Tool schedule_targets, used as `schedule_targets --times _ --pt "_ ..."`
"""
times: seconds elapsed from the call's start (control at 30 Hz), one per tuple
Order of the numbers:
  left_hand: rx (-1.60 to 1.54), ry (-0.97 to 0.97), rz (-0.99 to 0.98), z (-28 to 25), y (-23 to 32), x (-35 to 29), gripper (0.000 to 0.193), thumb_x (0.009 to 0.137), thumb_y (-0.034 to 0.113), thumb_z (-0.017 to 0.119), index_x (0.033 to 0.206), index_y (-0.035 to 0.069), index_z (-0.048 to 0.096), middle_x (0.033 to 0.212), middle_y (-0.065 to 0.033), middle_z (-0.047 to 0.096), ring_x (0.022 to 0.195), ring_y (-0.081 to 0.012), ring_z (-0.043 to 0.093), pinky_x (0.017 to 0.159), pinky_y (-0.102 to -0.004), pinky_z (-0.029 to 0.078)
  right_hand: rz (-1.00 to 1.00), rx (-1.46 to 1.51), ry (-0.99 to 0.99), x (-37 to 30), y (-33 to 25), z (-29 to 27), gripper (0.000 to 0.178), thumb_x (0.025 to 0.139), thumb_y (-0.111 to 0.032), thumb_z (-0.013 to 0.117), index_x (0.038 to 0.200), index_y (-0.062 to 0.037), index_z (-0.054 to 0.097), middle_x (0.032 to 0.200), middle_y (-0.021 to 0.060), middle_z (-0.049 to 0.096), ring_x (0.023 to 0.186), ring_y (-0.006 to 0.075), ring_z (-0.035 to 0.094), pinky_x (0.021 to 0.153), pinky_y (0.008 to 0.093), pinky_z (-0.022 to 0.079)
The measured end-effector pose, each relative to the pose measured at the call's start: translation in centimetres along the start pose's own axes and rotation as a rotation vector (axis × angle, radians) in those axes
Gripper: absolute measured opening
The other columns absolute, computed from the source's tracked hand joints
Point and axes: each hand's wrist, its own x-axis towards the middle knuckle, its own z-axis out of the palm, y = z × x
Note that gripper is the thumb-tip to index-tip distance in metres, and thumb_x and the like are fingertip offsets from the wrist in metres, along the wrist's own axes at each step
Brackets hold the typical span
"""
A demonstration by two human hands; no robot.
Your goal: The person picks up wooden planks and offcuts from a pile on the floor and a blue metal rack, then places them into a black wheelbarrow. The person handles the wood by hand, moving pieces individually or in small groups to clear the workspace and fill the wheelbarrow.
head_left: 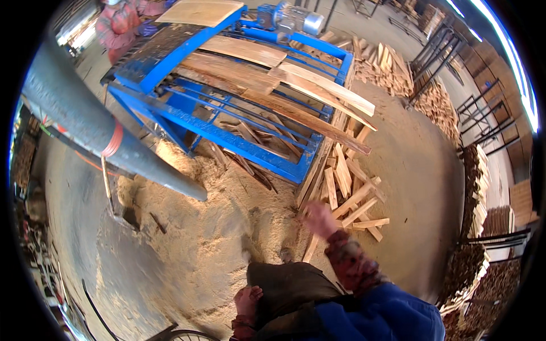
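Note:
My right hand (319, 220) reaches forward over the floor, beside a heap of short wood strips (357, 200). Motion smears its fingers, and I cannot see anything held in it. Low beside my dark trousers, my left hand (248, 300) hangs with its fingers curled in and nothing showing in them. Ahead stands a blue steel frame (250, 149) with rollers or bars. Several long rough boards lie across it, among them a wide board (244, 50) and a narrow bark-edged board (307, 120) jutting past the right end, above the heap.
A thick grey pipe (108, 122) slants down at the left. Sawdust (210, 227) covers the floor around my feet. At the frame's far end a co-worker (120, 25) stands near a board. A motor (290, 20) sits on the far side; wood stacks (480, 193) line the right.

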Motion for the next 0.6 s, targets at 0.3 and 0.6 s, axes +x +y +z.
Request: schedule_targets --times 0.3,0.6 --pt "0.136 -0.104 -0.041 3.0 8.5 8.4 0.012 0.091 0.014 0.056 0.091 0.001 0.054 0.082 -0.0145 0.061 0.072 -0.023 0.062 0.061 -0.0325 0.052 0.226 -0.703 0.332 14.9 7.1 -15.9 0.074 0.065 -0.011 0.078 0.132 -0.0079 0.048 0.134 0.0165 0.045 0.127 0.0363 0.039 0.103 0.0466 0.037" --pt "0.3 -0.024 0.146 3.7 20.9 13.7 0.022 0.09 0.02 0.061 0.101 0.002 0.054 0.086 -0.0138 0.064 0.071 -0.0219 0.065 0.063 -0.031 0.055 0.234 -0.502 0.568 20.2 10.6 -18.1 0.057 0.08 -0.03 0.071 0.125 -0.0004 0.054 0.125 0.0201 0.054 0.116 0.0372 0.052 0.098 0.0413 0.043"
